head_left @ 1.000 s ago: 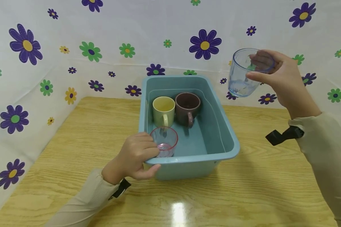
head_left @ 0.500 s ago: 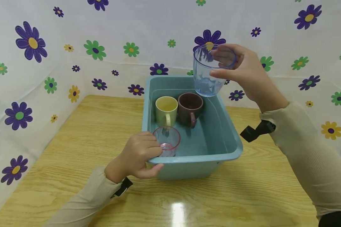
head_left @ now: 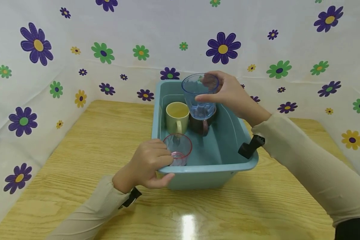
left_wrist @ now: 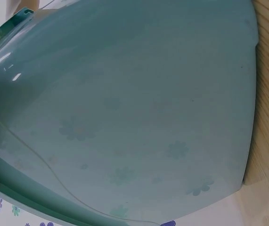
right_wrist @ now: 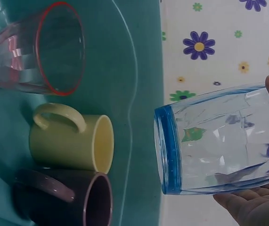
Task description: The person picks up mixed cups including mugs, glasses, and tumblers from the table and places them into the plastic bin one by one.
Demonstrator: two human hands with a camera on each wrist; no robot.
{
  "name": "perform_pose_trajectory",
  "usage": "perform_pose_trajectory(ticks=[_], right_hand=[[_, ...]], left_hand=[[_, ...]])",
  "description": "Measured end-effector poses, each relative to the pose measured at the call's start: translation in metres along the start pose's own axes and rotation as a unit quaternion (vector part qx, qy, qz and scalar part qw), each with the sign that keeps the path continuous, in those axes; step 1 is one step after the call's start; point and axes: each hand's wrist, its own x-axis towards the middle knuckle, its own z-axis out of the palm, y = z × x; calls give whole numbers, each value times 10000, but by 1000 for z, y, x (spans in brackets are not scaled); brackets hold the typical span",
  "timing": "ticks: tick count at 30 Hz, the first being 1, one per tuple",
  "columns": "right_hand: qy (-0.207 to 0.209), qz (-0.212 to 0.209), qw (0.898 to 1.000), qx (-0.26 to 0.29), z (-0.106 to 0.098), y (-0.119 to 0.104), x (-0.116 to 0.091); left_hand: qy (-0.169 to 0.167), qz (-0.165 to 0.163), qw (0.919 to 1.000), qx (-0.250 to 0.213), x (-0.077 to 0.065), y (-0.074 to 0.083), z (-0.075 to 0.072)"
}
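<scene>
My right hand (head_left: 228, 91) grips a clear blue-tinted cup (head_left: 199, 103) near its rim, thumb in front and fingers behind. The cup hangs upright over the back of a blue plastic basin (head_left: 211, 169), partly covering a dark brown mug (head_left: 198, 128) inside it. Beside that stands a yellow mug (head_left: 175, 123), both handles toward me. A clear cup with a red rim (head_left: 181, 150) stands in the basin's front left corner. My left hand (head_left: 150, 163) holds the basin's front left rim, thumb outside. The left wrist view shows mostly the basin wall (left_wrist: 139, 103).
The basin stands on a wood-grain table (head_left: 114, 133). Behind and to the left hangs a white cloth with printed flowers (head_left: 168, 33). Inside the basin, bare floor (head_left: 208, 150) shows at the front right.
My right hand has carried the blue-tinted cup from right of the basin leftward and then down over the brown mug. My left hand keeps its hold on the rim.
</scene>
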Motion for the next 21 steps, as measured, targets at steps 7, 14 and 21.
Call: perform_pose_trajectory(ticks=[7,14,21], right_hand=[[-284,174,9994,-29,7,0,6],[-388,142,9989,-238,8,-11,11],[-625,263,9967,-453,11,-21,15]], left_hand=[[-81,-52,10000,22,0,0,-1],[-84,-66,9999,4,-1,0,-1],[-70,-42,10000,-19,-1,0,-1]])
